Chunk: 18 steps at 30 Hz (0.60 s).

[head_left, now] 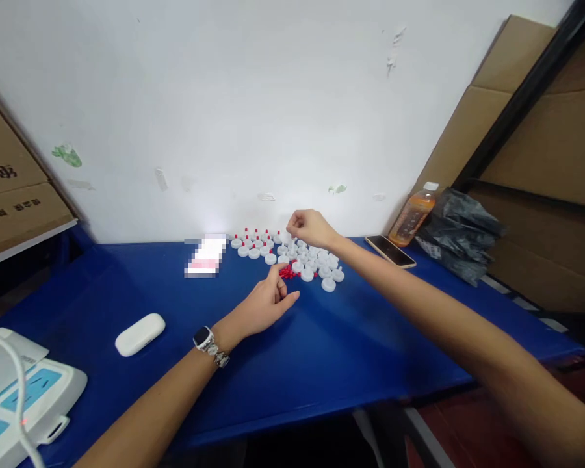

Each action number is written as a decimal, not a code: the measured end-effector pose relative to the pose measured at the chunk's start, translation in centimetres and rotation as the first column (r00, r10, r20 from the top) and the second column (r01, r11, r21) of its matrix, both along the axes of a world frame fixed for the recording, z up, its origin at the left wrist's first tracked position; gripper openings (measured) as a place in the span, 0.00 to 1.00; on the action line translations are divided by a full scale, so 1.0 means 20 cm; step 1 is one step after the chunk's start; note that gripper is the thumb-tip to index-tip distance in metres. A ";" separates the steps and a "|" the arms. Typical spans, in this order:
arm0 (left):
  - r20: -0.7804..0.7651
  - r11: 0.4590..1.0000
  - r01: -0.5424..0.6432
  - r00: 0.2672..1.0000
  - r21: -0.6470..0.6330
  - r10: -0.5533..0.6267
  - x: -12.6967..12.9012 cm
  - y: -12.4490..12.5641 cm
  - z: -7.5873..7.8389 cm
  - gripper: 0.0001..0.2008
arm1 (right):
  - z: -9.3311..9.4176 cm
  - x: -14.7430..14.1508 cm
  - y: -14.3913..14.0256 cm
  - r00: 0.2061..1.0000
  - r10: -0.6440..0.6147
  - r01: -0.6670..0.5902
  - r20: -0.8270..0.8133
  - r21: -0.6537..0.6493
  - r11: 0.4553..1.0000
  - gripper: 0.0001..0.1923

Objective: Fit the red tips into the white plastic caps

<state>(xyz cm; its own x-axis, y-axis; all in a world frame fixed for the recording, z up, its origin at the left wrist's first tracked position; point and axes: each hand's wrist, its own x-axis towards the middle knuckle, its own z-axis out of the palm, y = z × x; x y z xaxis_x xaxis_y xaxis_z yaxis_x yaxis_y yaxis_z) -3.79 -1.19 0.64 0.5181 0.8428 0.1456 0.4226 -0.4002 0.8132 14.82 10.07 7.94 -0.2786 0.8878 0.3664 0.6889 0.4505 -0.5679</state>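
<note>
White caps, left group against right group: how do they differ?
The left group wears red tips; the right group shows none fitted where visible. The left group stands in loose rows; the right group is crowded together, beside loose red pieces. Both are round, white and on the blue table.

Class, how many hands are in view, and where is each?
2: left hand at the small red pieces, right hand at the far edge of the white caps.
</note>
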 end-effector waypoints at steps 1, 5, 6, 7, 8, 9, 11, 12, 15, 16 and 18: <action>-0.027 1.000 0.016 1.000 0.005 -0.016 0.00 -0.01 0.01 0.29 | 0.01 -0.01 0.06 0.996 -0.004 0.004 0.084 -0.005 1.000 0.02; -0.082 0.999 0.042 0.996 0.018 -0.041 0.00 -0.03 0.03 0.24 | 0.01 -0.09 0.23 0.933 0.020 -0.005 0.359 -0.041 0.999 0.05; -0.085 0.999 0.043 0.996 0.015 -0.041 0.00 -0.03 0.03 0.23 | 0.00 -0.10 0.26 0.915 0.025 -0.007 0.402 -0.047 0.999 0.06; -0.087 0.999 0.042 0.995 0.011 -0.041 0.00 -0.03 0.03 0.24 | -0.01 -0.12 0.29 0.902 0.033 -0.011 0.430 -0.053 0.999 0.06; -0.090 0.999 0.041 0.995 0.006 -0.040 0.00 -0.02 0.03 0.24 | -0.01 -0.13 0.31 0.891 0.044 -0.018 0.452 -0.062 0.998 0.06; -0.093 0.999 0.040 0.995 0.002 -0.039 0.00 -0.02 0.03 0.24 | -0.02 -0.15 0.33 0.882 0.055 -0.024 0.469 -0.073 0.997 0.06; -0.096 0.999 0.038 0.995 0.001 -0.038 0.00 -0.02 0.02 0.25 | -0.05 -0.16 0.35 0.861 0.066 -0.026 0.505 -0.086 0.996 0.07; -0.093 0.999 0.038 0.995 0.004 -0.037 0.00 -0.02 0.02 0.25 | -0.06 -0.17 0.36 0.850 0.064 -0.023 0.523 -0.085 0.996 0.08; -0.076 0.999 0.037 0.996 0.018 -0.035 0.00 -0.02 0.01 0.25 | -0.09 -0.18 0.37 0.837 0.044 -0.006 0.545 -0.070 0.997 0.09; -0.072 0.999 0.035 0.997 0.021 -0.033 0.00 -0.02 0.01 0.25 | -0.09 -0.18 0.38 0.836 0.040 -0.003 0.547 -0.068 0.998 0.10; -0.069 0.999 0.030 0.997 0.022 -0.029 0.00 -0.02 0.01 0.24 | -0.10 -0.18 0.38 0.834 0.038 0.000 0.550 -0.069 0.998 0.09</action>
